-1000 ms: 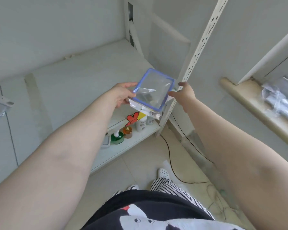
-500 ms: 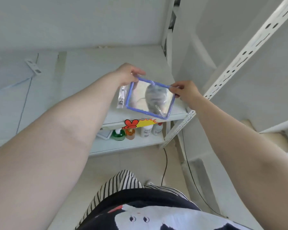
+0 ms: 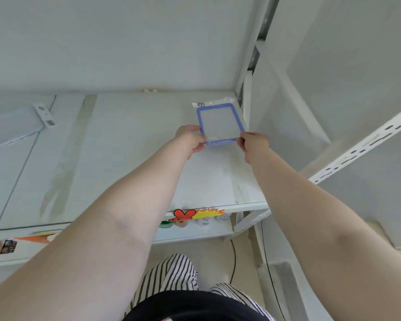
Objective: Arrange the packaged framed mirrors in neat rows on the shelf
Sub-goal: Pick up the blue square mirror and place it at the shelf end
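A packaged mirror with a blue frame [image 3: 220, 122] lies flat or nearly flat at the far right corner of the white shelf [image 3: 134, 144], its clear wrapper's label end toward the back wall. My left hand [image 3: 191, 139] pinches the frame's near left corner. My right hand [image 3: 252, 144] pinches the near right corner. Both arms reach forward over the shelf.
Another packaged item with a pale frame [image 3: 12, 126] lies at the shelf's far left. A perforated white upright [image 3: 361, 149] slants at the right. Below, a lower shelf holds small bottles [image 3: 204, 222] behind a red and yellow sticker [image 3: 195, 214]. A black cable [image 3: 233, 256] runs on the floor.
Both hands carried the blue mirror forward from in front of me to the shelf's back right corner and laid it down flat. The view tilted toward the shelf.
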A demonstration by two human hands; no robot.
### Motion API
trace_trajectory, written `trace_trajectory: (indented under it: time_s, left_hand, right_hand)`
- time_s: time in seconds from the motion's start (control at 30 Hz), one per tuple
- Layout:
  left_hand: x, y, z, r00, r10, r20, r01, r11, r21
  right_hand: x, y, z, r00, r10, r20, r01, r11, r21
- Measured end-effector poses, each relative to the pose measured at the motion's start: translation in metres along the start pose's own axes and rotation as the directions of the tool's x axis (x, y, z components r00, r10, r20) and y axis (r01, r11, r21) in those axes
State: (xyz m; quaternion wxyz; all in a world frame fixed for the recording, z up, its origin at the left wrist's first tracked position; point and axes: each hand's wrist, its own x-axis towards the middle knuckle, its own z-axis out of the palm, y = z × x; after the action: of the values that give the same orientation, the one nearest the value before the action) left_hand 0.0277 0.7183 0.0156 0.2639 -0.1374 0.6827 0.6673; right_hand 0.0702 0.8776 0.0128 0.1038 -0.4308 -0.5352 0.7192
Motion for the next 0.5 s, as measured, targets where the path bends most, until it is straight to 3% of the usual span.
trace_trajectory:
  time_s: [0.23, 0.5]
  left_hand:
    - [0.064, -0.015, 0.019, 0.985, 0.130, -0.112, -0.128, 0.992, 0.021]
    - [0.110, -0.032, 0.026, 0.942, 0.273, -0.194, -0.220, 0.941, 0.257]
  right_hand:
    - [0.063, 0.013, 0.015, 0.989, -0.144, 0.035, 0.147, 0.978, -0.145]
    - [0.117, 0.038, 0.029, 0.942, -0.330, 0.062, 0.320, 0.826, -0.465]
